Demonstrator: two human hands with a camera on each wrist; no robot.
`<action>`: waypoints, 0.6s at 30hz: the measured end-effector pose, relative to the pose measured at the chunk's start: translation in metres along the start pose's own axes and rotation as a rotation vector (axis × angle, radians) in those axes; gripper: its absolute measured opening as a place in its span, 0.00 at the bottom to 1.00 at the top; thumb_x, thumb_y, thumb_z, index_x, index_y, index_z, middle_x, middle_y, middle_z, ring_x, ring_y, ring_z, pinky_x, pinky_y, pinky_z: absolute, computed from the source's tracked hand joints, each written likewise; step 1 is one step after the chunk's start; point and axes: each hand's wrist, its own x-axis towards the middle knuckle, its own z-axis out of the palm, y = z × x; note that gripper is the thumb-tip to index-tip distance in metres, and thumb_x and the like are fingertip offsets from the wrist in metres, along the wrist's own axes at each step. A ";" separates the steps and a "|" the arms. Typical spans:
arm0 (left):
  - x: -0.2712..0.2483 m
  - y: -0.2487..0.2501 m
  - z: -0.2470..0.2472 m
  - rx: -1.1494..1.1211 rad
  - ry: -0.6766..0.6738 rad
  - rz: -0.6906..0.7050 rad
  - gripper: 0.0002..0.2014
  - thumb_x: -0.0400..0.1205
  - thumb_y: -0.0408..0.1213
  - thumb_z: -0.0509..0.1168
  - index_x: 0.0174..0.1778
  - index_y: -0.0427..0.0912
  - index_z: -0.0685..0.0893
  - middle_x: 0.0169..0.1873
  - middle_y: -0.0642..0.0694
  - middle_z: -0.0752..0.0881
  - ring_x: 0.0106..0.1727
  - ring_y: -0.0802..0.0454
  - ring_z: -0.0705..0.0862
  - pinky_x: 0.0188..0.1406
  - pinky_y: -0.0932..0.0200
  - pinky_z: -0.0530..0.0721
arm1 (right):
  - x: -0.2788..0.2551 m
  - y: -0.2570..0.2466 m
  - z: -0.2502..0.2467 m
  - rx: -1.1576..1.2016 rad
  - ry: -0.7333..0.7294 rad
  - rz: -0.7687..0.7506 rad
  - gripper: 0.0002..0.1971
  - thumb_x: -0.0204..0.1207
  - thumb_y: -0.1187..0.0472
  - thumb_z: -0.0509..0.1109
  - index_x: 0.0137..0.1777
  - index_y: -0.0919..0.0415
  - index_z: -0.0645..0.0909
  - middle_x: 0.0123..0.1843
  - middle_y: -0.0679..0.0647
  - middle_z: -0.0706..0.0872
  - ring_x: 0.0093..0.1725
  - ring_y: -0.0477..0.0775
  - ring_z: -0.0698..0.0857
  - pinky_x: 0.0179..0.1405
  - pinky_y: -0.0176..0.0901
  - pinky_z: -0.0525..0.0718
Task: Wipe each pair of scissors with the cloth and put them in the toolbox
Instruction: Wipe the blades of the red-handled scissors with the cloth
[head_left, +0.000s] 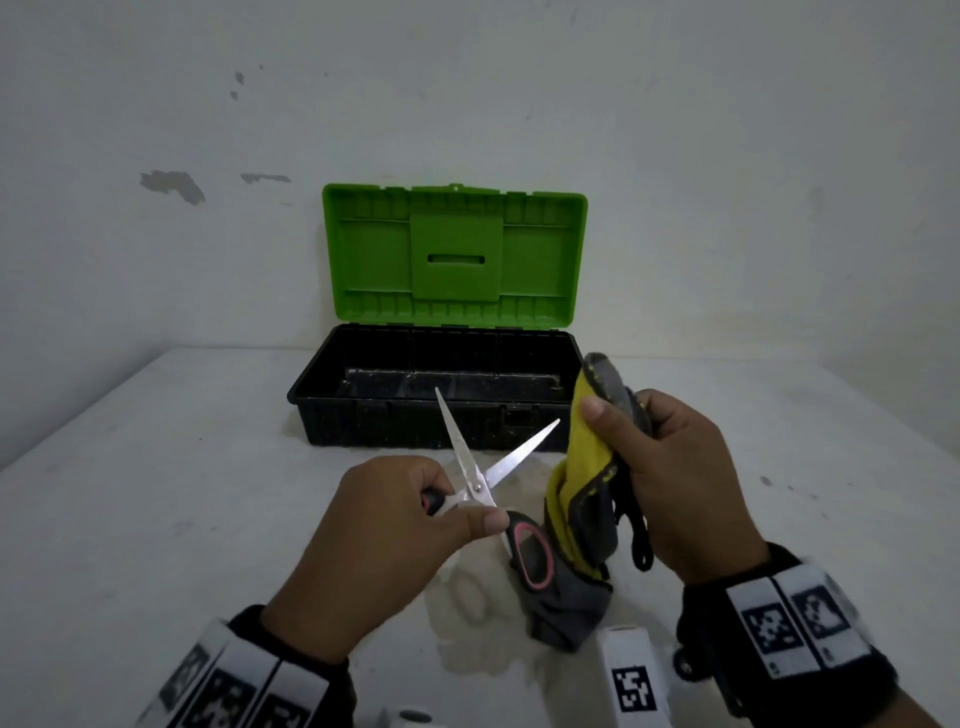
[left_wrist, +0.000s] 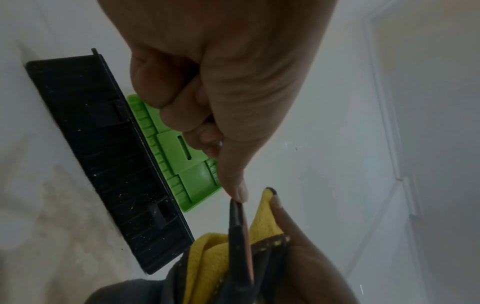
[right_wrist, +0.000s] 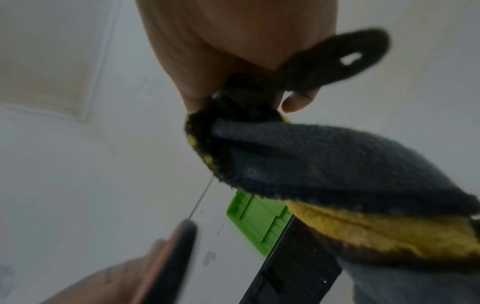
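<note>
My left hand (head_left: 457, 506) grips a pair of scissors (head_left: 475, 486) with black and pink handles near the pivot. The steel blades are spread apart and point toward the toolbox. In the left wrist view my left hand (left_wrist: 207, 102) curls round one handle, and the other handle (left_wrist: 237, 236) sticks out against the cloth. My right hand (head_left: 649, 467) clutches a yellow and grey cloth (head_left: 582, 457) just right of the blades, and its lower end hangs down to the table. The black toolbox (head_left: 389, 426) stands behind with its green lid (head_left: 452, 254) raised, and its bare floor shows.
The toolbox backs onto a white wall. A pale oval ring shape (head_left: 470, 597) lies on the white table under my left hand; what it is I cannot tell. A white marker block (head_left: 631, 680) stands at the near edge. Stained table surface spreads left and right.
</note>
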 end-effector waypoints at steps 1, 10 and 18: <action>0.000 0.001 0.001 0.021 0.016 0.002 0.24 0.62 0.61 0.78 0.23 0.45 0.78 0.17 0.56 0.71 0.21 0.61 0.70 0.24 0.71 0.71 | -0.003 -0.005 0.000 -0.044 -0.033 -0.041 0.24 0.74 0.50 0.79 0.34 0.72 0.77 0.27 0.69 0.74 0.24 0.53 0.74 0.24 0.45 0.74; 0.000 0.014 0.014 0.237 0.059 0.039 0.23 0.67 0.62 0.76 0.24 0.54 0.70 0.20 0.55 0.72 0.23 0.61 0.70 0.25 0.65 0.64 | -0.025 0.002 0.034 -0.273 -0.088 -0.123 0.24 0.71 0.50 0.80 0.24 0.55 0.71 0.19 0.45 0.70 0.22 0.43 0.70 0.21 0.29 0.69; -0.001 0.009 0.013 0.328 0.129 0.115 0.22 0.67 0.66 0.72 0.26 0.55 0.70 0.19 0.57 0.72 0.22 0.61 0.70 0.24 0.66 0.62 | -0.016 0.007 0.037 -0.233 0.046 -0.098 0.28 0.73 0.51 0.80 0.22 0.54 0.65 0.16 0.45 0.68 0.19 0.43 0.67 0.20 0.31 0.68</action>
